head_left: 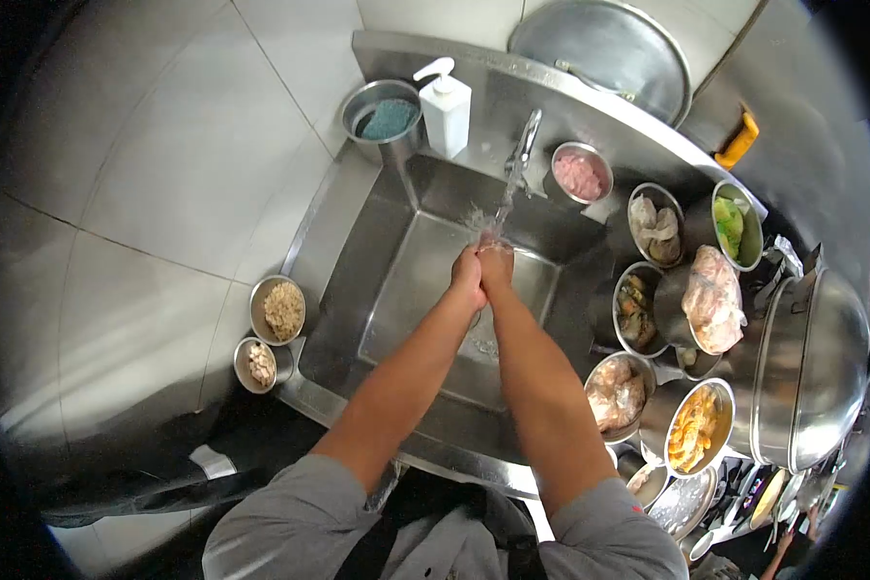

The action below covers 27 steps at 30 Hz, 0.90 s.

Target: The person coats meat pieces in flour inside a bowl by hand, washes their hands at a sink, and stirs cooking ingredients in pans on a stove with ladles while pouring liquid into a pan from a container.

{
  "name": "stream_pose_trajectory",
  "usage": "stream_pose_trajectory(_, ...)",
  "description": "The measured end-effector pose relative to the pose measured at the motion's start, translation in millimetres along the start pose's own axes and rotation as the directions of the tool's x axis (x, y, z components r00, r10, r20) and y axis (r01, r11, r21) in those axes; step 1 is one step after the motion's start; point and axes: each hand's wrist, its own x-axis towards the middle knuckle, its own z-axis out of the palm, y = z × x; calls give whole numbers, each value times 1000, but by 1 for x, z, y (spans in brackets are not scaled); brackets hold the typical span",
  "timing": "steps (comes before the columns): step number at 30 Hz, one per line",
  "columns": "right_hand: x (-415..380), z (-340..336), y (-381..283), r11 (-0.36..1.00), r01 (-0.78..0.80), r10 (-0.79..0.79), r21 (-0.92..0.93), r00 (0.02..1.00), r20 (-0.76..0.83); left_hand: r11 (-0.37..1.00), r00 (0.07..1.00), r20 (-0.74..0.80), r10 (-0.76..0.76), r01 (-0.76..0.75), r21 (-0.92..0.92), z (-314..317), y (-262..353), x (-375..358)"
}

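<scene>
- The left hand [467, 277] and right hand [496, 263] meet over the basin of the metal sink [393, 300], touching each other under the running water [504, 205]; the splash blurs the fingers, so I cannot tell whether either grip is open, closed or holding something;
- the tap [523, 157] stands at the far edge of the sink, and its stream falls onto the hands;
- at the sink's far left corner, a white pump bottle [446, 121] stands just beside a metal pot [403, 152] with a green scouring pad [390, 119] in it;
- at the sink's far edge, right of centre, a small bowl [575, 150] holds pink food [579, 177];
- right of the sink, metal containers crowd the surface; one holds green leaves [729, 225], another orange food [693, 432], and a pale wrapped bundle [714, 300] rests among them; beyond these stands a large domed vessel [826, 362];
- at the sink's near left corner, two bowls sit side by side, with beige grainy food [283, 309] and pale chunks [262, 364].
</scene>
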Motion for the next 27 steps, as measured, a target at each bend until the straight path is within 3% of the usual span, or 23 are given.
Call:
stream_pose_trajectory(2, 12, 12, 13, 970, 115, -100, -213, 992, 79, 999, 998, 53, -31, 31, 10, -12, -2, 23)
stream_pose_trajectory(3, -3, -13, -9, 955, -67, 32, 290, 992, 122, 1000, 997, 75, -5, 6, -12, -15, 2, 30)
stream_pose_trajectory(4, -12, -45, -36, 669, -242, 130, 703, 969, 210, 999, 994, 105, 31, -27, -36, -12, 10, 39)
stream_pose_trajectory(7, 21, -3, 0, 897, -135, 78, 421, 986, 151, 997, 991, 124, -59, 64, -36, 7, 25, 34)
stream_pose_trajectory(8, 20, 1, 5, 999, 5, -10, 47, 994, 106, 999, 990, 136, -47, 50, -13, 7, 23, 31)
stream_pose_trajectory(9, 9, -12, -8, 931, 134, -106, -339, 989, 100, 999, 988, 150, -40, 38, 12, 7, 17, 29)
stream_pose_trajectory(10, 2, -20, -16, 709, 217, -181, -671, 976, 124, 998, 984, 172, -45, 37, 48, 11, 6, 30)
stream_pose_trajectory(12, 43, 100, 43, 909, 38, -109, -414, 983, -149, 986, 954, 252, -162, 150, 68, 4, 4, 24)
stream_pose_trajectory(13, 62, 155, 70, 969, -1, -70, -246, 957, -281, 968, 880, 402, -251, 236, 88, -26, 5, 70)
stream_pose_trajectory(14, 56, 163, 49, 987, -127, 98, -98, 960, -261, 907, 612, 700, -369, 401, 127, -40, 17, 80)
stream_pose_trajectory(15, 63, 134, 65, 938, 288, -288, -193, 957, 31, 991, 957, 270, -111, 86, 103, -32, 19, 68)
stream_pose_trajectory(16, 35, 93, 35, 993, 86, -82, 75, 994, -67, 988, 984, 164, -71, 47, 149, -19, 23, 57)
stream_pose_trajectory(17, 3, 45, 0, 925, -61, 129, 375, 978, -161, 982, 999, 51, -3, -7, 191, -11, 26, 47)
stream_pose_trajectory(19, 4, 31, -7, 891, -158, 227, 425, 967, -116, 981, 996, 84, 12, -28, 192, -4, 18, 33)
stream_pose_trajectory(21, -25, -48, -41, 770, -269, 287, 578, 956, 63, 984, 988, 153, -16, -12, 177, -10, 21, 35)
stream_pose_trajectory(23, -17, -19, -32, 819, -214, 243, 532, 970, 15, 986, 956, 275, -98, 56, 157, -23, 26, 54)
stream_pose_trajectory(24, -20, -21, -35, 843, -186, 219, 505, 976, -7, 992, 970, 232, -72, 45, 120, -21, 27, 54)
stream_pose_trajectory(27, -30, -30, -44, 672, -139, 313, 727, 943, -109, 996, 991, 136, 16, -28, 87, -17, 23, 52)
